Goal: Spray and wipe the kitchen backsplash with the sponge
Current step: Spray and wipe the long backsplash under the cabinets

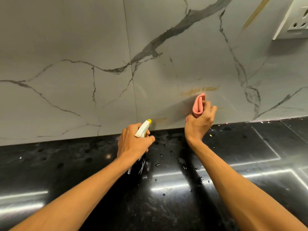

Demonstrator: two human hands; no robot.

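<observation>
Your left hand (133, 140) is at the back edge of the black countertop (66, 164), left of its middle. Its fingers are wrapped round the neck of the spray bottle (143, 129). The bottle's white head and yellow nozzle tip stick out above your knuckles and point at the lower edge of the backsplash (83, 47). Most of the bottle's body is hidden under your hand and wrist. Just right of the nozzle, a faint yellowish smear (159, 119) sits low on the grey veined tile.

Water droplets (158, 164) lie scattered on the countertop between your two forearms.

Your right hand (200, 122) is raised in front of the backsplash, a little above its lower edge. Its fingers and thumb are curled tight round the pink sponge (199, 104). The sponge is folded over on itself, and its upper end pokes out above your fist, up against the tile. How firmly it presses there can't be made out. A yellow-brown streak (200, 90) marks the wall just above the sponge.

Further right, small pale crumbs (260, 121) line the countertop's back edge. A white socket plate (296, 19) sits at the upper right corner of the backsplash.
</observation>
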